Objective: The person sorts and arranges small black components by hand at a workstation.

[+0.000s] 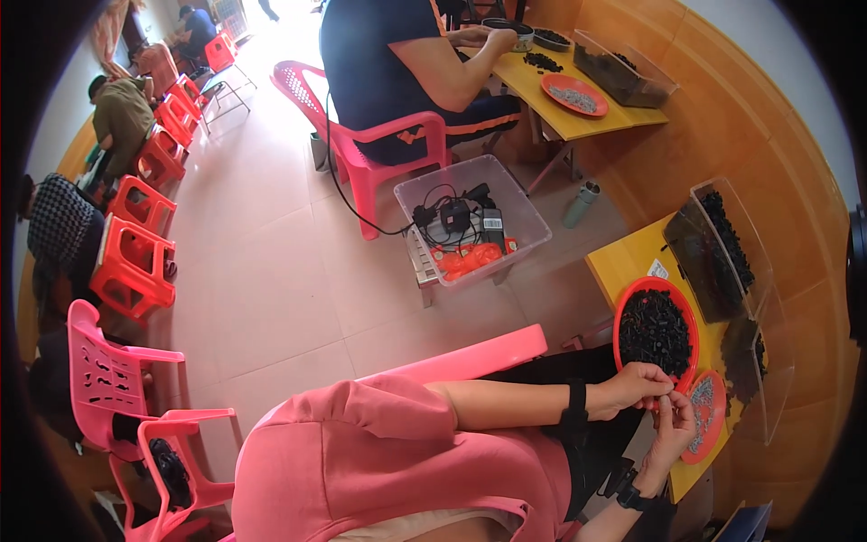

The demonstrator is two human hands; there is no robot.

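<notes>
My left hand [635, 390] is closed in a pinch over the near edge of a red round basin [618, 327] full of small black parts [654, 332]. Against its fingertips, the fingers of my right hand [672, 432] are pinched too. Whatever lies between them is too small to make out. Just beside my right hand is a red-orange plate [718, 417] of small silvery pieces [703, 402]. Both vessels are on a yellow table [621, 255].
Clear bins of black parts [722, 239] line the table's wall side. A clear tub [533, 237] with cables and a red bag stands ahead. Beyond it, a person on a pink chair [379, 135] works at another yellow table [542, 99]. Red stools [135, 262] line the left.
</notes>
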